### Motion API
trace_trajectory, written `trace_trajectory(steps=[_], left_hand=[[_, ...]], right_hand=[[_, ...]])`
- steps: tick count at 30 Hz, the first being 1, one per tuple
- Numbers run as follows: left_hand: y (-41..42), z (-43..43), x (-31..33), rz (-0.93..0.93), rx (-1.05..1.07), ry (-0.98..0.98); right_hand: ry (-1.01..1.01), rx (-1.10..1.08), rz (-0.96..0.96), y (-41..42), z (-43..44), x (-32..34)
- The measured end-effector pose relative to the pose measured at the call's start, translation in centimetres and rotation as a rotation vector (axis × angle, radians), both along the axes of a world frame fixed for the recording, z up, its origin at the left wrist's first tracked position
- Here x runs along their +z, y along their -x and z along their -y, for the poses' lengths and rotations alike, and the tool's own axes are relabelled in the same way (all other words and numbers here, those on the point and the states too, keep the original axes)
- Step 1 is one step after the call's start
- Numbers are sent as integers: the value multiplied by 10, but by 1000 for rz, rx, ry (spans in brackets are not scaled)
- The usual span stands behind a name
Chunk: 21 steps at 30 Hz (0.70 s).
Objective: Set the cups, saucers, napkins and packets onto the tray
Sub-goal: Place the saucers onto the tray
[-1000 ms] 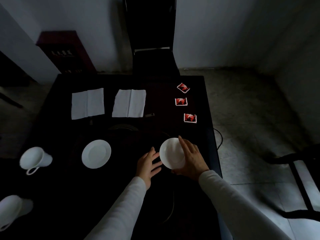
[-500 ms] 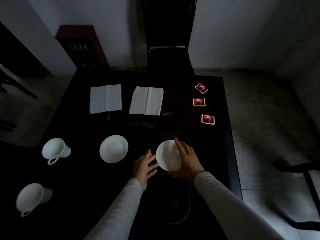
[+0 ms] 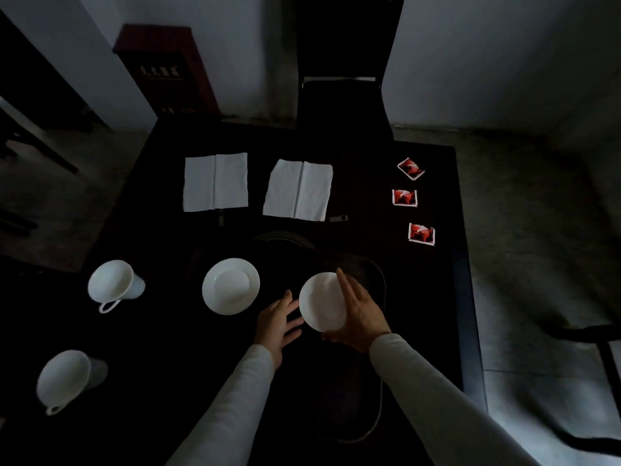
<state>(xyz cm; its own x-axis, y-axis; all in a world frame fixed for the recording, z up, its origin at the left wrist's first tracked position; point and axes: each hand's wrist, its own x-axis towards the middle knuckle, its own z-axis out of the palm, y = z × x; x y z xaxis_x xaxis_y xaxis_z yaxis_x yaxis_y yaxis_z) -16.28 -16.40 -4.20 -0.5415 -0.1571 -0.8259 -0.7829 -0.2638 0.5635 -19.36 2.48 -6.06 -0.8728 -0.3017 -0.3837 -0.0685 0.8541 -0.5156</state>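
My right hand (image 3: pixel 359 314) grips a white saucer (image 3: pixel 321 302) by its right rim, over the far end of the dark tray (image 3: pixel 378 418). My left hand (image 3: pixel 277 322) hovers just left of that saucer with fingers spread, holding nothing. A second saucer (image 3: pixel 231 285) lies on the dark table left of the tray. Two white cups lie on their sides at the left, one (image 3: pixel 112 285) farther and one (image 3: pixel 65 380) nearer. Two white napkins (image 3: pixel 215 182) (image 3: pixel 299 190) lie flat at the far side. Three red packets (image 3: pixel 410 168) (image 3: pixel 404 197) (image 3: pixel 421 233) sit in a column at the far right.
The dark table (image 3: pixel 437 297) ends at the right, with grey floor beyond. A black chair (image 3: pixel 342 92) stands behind the table. A dark red box (image 3: pixel 164 68) stands at the far left by the wall. Another chair's frame (image 3: pixel 605 358) shows at the right edge.
The view has shifted so the table contents sit further right in frame. Both hands and the saucer keep nearly the same place over the tray's far end.
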Motion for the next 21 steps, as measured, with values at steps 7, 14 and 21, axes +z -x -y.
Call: trace_trajectory(steps=[7,14,21], left_hand=[[3,-1,-3,15,-7,-5],[3,-3,1,4,10,-5],[4,-5,-2,-5,23,6]], right_hand=[[-19,-31,18,1,1,-6],[-35,-35,45,1,3,-8],[-33,-46,25,-2,4,-12]])
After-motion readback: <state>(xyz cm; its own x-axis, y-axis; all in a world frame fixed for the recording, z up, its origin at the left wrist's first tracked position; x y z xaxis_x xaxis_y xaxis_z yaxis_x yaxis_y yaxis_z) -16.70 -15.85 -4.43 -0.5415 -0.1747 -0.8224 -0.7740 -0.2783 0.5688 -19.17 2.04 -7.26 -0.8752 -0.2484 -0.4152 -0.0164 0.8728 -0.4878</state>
